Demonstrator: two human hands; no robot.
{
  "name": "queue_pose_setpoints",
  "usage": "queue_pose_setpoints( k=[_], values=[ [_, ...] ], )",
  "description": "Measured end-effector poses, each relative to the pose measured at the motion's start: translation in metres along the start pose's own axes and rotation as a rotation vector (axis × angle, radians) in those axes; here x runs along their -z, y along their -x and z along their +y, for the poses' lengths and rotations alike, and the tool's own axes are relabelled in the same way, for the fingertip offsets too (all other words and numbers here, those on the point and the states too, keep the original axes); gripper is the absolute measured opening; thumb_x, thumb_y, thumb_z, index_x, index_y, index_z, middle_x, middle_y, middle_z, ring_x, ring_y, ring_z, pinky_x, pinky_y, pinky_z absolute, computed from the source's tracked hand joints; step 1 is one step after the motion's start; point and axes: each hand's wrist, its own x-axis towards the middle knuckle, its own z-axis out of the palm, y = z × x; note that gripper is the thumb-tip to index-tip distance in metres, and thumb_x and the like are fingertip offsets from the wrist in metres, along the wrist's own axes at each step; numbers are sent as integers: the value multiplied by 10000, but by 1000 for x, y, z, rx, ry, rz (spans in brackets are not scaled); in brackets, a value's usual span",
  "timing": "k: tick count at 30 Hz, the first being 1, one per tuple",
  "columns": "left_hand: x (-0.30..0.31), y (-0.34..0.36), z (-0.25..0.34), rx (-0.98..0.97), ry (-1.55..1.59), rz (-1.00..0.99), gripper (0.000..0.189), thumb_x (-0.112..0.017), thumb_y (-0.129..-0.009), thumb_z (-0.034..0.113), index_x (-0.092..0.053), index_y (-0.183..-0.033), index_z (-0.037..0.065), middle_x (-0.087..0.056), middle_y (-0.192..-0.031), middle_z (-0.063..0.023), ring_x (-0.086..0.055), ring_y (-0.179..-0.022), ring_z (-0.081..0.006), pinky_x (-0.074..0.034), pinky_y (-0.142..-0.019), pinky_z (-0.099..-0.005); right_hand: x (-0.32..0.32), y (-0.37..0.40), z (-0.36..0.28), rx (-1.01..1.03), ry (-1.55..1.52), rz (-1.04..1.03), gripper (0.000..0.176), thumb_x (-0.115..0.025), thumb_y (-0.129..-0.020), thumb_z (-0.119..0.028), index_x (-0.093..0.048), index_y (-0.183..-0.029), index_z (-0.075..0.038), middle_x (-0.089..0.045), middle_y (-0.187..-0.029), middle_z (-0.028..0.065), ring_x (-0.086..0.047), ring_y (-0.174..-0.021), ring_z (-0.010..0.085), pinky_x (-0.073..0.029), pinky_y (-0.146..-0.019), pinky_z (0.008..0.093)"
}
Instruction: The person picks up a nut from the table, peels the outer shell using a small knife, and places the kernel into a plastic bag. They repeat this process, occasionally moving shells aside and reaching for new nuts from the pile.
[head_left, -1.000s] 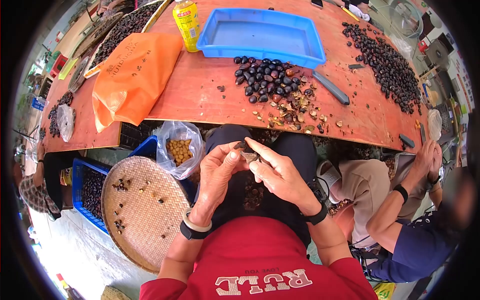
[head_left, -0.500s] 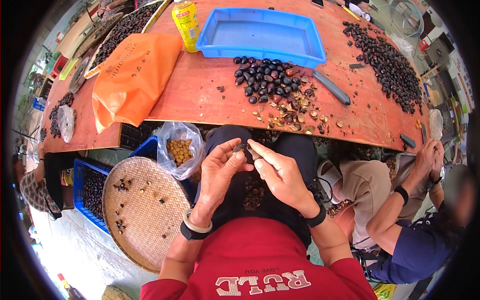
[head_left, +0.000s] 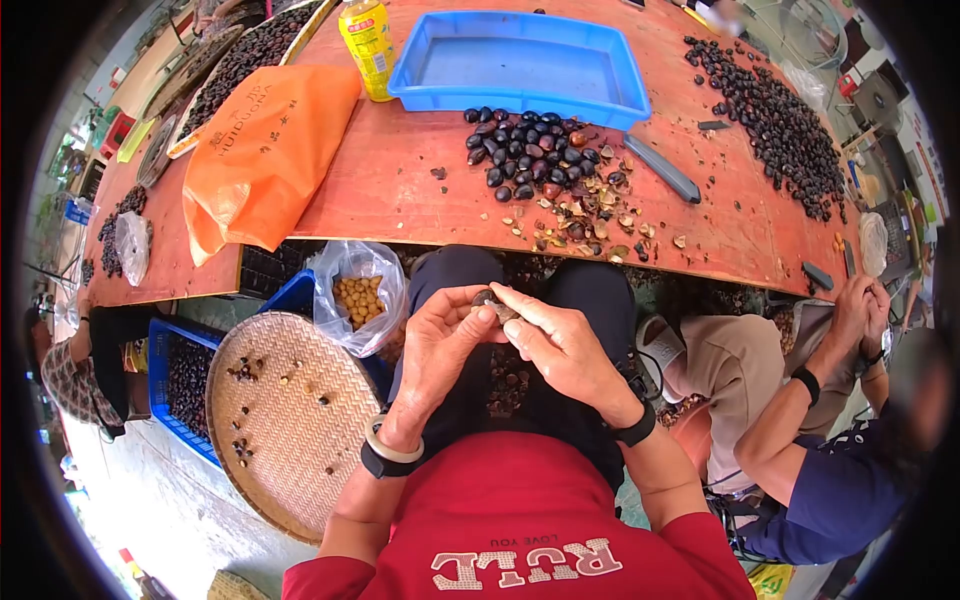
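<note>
In front of my lap, my left hand [head_left: 440, 340] is closed, pinching a dark brown nut [head_left: 486, 298] between thumb and fingers. My right hand [head_left: 565, 350] meets it from the other side, its fingertips closed on a brownish piece [head_left: 503, 313] against the nut; whether this is loose shell or part of the nut I cannot make out. Beyond my hands, a pile of glossy dark nuts [head_left: 530, 150] lies on the red table [head_left: 400, 190], with broken shell bits [head_left: 590, 220] scattered at its near side.
A blue tray [head_left: 520, 65], yellow bottle [head_left: 368, 50], orange bag [head_left: 265, 150] and grey-handled tool [head_left: 662, 170] are on the table. Left of my lap are a plastic bag of yellowish kernels [head_left: 360, 300], a woven tray [head_left: 290, 420] and a blue crate [head_left: 160, 400]. Another person [head_left: 830, 440] sits at right.
My fingers have shifted slightly around the nut, and more of the brownish piece shows between my hands. The view has tilted a little.
</note>
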Motion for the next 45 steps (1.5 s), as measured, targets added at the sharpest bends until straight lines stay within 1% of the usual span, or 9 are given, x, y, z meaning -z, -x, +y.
queue_pose_setpoints(
  k=[6,9,22,31,33,34,36,39,45],
  values=[
    [0,1,-2,-55,-168,15,213,-618,-869,82,-554,-1034,-39,-643,-902,-119,-635,-788,-151,-538,-703,-275,5,-3,-10,133,208,-8,362,-520,-883,-87,-530,-1239,-21,-662,-920,161,-667,-808,223,-506,-705,285],
    [5,-6,-11,-82,-136,-14,178,-596,-881,70,-547,-1010,-43,-635,-874,-100,-635,-764,-141,-534,-673,-259,8,-9,7,-40,-108,-53,374,-481,-885,-48,-521,-1250,19,-500,-668,-15,-420,-564,37,-369,-500,199],
    [3,-1,1,-13,-315,-28,189,-592,-878,117,-541,-937,-54,-618,-786,-91,-620,-633,-112,-494,-581,-240,8,-9,5,-225,-166,-131,393,-433,-909,-76,-473,-1290,11,-462,-616,4,-332,-384,21,-273,-333,169],
    [-2,7,-3,-135,-256,73,166,-563,-891,104,-529,-928,-55,-624,-782,-105,-628,-639,-124,-502,-576,-241,-32,-4,19,-196,-561,133,362,-450,-937,-151,-490,-1266,-7,-489,-635,15,-363,-368,44,-289,-312,180],
    [-7,12,0,-41,-174,-129,156,-555,-897,112,-530,-933,-38,-618,-769,-90,-620,-649,-108,-503,-575,-241,-32,-9,38,-204,-697,166,352,-443,-946,-169,-499,-1250,0,-496,-646,14,-380,-375,51,-293,-313,196],
    [-14,13,-14,-361,-464,-199,137,-541,-907,114,-533,-942,-19,-610,-751,-67,-602,-652,-86,-501,-571,-245,-34,-12,37,-202,-697,173,352,-443,-946,-169,-499,-1250,0,-496,-646,14,-380,-375,51,-293,-313,196],
    [-19,12,-24,-314,-369,-164,143,-528,-915,108,-550,-992,-11,-604,-757,-44,-586,-667,-72,-497,-591,-242,-38,-21,33,-296,-939,568,352,-441,-950,-176,-503,-1242,10,-491,-638,5,-395,-385,57,-293,-317,200],
    [-14,8,-12,-215,-106,-70,236,-501,-930,109,-552,-1130,-5,-610,-852,-43,-586,-699,-82,-491,-636,-226,-17,-6,22,-188,-848,160,387,-435,-950,-187,-446,-1288,1,-504,-618,14,-392,-365,58,-288,-309,189],
    [3,2,0,-204,46,45,281,-542,-903,75,-466,-1165,9,-605,-965,-119,-618,-739,-141,-523,-644,-255,-1,1,-5,-247,-678,143,431,-451,-934,-166,-411,-1339,-23,-521,-636,30,-376,-361,49,-285,-310,187]
  ],
)
